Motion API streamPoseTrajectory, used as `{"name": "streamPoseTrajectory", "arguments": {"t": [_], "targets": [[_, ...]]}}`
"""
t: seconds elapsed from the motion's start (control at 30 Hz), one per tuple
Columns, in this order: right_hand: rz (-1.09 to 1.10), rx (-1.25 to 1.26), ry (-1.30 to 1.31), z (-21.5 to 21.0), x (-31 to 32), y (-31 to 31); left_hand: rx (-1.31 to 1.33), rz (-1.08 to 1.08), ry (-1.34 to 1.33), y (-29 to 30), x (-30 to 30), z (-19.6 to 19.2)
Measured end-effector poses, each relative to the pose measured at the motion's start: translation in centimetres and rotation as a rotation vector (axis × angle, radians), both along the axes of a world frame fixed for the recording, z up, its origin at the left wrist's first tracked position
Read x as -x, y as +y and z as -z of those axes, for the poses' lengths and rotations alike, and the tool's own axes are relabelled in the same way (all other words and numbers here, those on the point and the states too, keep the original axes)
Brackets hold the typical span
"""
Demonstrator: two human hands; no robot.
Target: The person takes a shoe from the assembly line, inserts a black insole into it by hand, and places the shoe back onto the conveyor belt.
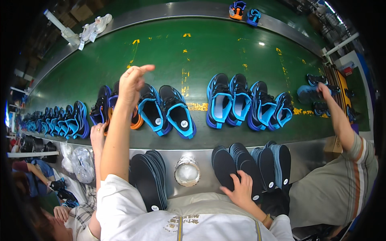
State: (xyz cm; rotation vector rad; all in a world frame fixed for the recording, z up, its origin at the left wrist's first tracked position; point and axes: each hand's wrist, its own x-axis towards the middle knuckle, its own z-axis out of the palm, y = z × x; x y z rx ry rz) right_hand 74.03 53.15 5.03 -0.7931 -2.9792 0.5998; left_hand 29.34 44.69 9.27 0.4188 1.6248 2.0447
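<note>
My left hand (134,82) is raised over the green belt, index finger stretched out to the right and the other fingers curled, holding nothing that I can see. Below it stand a pair of black and blue sports shoes (177,110), with light insoles bearing round white stickers visible inside. My right hand (243,190) lies with spread fingers on a stack of black insoles (243,158) at the near metal ledge. More stacked insoles (277,160) lie just right of it, and another stack of insoles (148,178) is by my left arm.
Two more pairs of blue-black shoes (247,100) stand right of centre. A row of shoes (60,120) runs left. A tape roll (187,172) sits on the metal ledge (205,184). Co-workers' hands (97,134) reach in at left and, on a shoe (309,94), at right.
</note>
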Motion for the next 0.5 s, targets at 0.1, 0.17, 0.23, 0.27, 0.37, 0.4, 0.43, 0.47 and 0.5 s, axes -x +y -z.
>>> {"name": "streamPoseTrajectory", "arguments": {"t": [0.1,0.17,0.23,0.27,0.37,0.4,0.43,0.47,0.5], "targets": [[0.049,0.012,-0.045,-0.2,-1.6,-1.0,-0.141,0.006,-0.392,4.1,-2.9,0.6],[0.048,-0.034,-0.071,0.3,-2.6,-0.8,0.182,0.229,-0.227,8.7,-7.3,3.8],[0.009,-0.062,-0.076,0.0,-2.6,-0.6,0.567,0.392,0.523,11.4,-11.0,3.1],[0.025,-0.018,-0.039,-0.9,-2.3,-0.4,0.630,0.440,0.768,12.5,-11.3,5.2],[0.279,0.321,0.230,-3.5,-0.7,0.9,0.783,0.558,0.965,15.0,-10.9,7.2],[0.193,0.234,0.299,-4.8,0.5,2.3,0.730,0.491,0.961,15.3,-10.2,7.8],[0.179,0.189,0.390,-5.1,1.4,3.6,0.672,0.435,0.954,15.3,-10.0,7.8],[0.111,0.056,0.394,-5.6,2.4,5.2,0.704,0.420,0.948,15.2,-9.8,7.7],[0.085,-0.024,0.387,-6.4,3.9,6.5,0.709,0.424,0.948,14.8,-9.9,7.5]]}}
